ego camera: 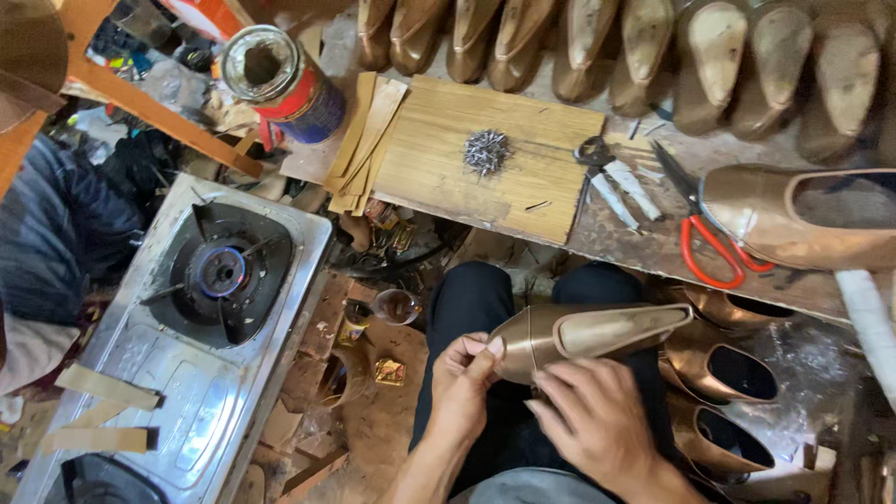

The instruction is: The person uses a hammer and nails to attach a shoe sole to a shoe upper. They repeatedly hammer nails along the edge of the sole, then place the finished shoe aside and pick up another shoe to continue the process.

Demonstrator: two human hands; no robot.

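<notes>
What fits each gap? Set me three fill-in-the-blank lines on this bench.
1. Both hands, left and right, hold a bronze ____.
2. The pile of nails lies on a wooden ____.
3. The scissors have ____ handles.

Missing words: shoe; board; red.

Round tin can (280, 79), upper left, beside the wooden board: lying tilted, open top toward the camera, lid off; label red with a dark blue band; print too small to tell. Orange-red box or carton (201, 14) at the top edge, just left of the can, only a corner in view. Small gold-coloured wrappers or packets: a few (390, 224) under the board's near-left edge, one (389, 371) on the floor beside the knee; no signs or screens seen.
</notes>
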